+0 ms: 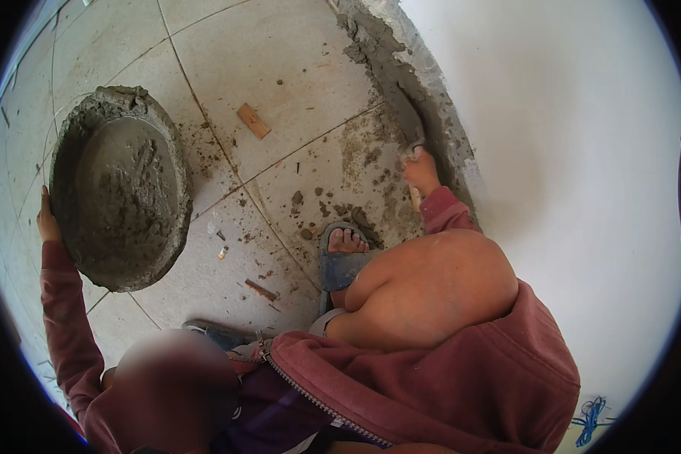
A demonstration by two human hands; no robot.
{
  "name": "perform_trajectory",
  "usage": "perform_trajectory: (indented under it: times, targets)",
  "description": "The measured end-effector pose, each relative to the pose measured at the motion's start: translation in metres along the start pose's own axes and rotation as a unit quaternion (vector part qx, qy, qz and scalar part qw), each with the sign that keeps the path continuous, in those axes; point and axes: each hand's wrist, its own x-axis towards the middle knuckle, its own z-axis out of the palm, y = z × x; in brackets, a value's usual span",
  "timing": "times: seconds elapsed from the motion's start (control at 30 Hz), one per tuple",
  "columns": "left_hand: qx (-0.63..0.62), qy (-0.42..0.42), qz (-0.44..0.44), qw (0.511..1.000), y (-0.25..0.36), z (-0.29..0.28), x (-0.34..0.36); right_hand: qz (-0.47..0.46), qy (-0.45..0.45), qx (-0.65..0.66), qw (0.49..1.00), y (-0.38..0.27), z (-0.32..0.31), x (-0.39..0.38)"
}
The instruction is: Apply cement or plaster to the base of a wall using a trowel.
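Grey trowel [409, 119], tip forward, along wall [552, 113]

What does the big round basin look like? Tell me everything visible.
The basin is round and wide, its rim and walls crusted with grey, cement-like mix that hides its own material. Inside lies wet-looking grey mix, lumpy in the middle, smoother toward the far side. It rests on the tiled floor; any tilt is unclear. The left hand touches its left side.
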Motion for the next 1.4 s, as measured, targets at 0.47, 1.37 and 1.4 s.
perform_trajectory:
  times: [0.47,1.37,1.4]
  targets:
    - [-0.019,-0.036,-0.021,0.999,-0.007,-0.016,0.015,0.019,-0.119,-0.135,0.983,-0.041,0.007,-0.018]
    - [0.014,-0.085,-0.064,0.994,-0.015,-0.013,0.01,0.027,-0.009,-0.095,0.995,-0.043,0.026,0.062]
    - [0.018,-0.089,-0.069,0.993,-0.017,-0.016,0.008,0.025,-0.012,-0.093,0.995,-0.048,0.028,0.061]
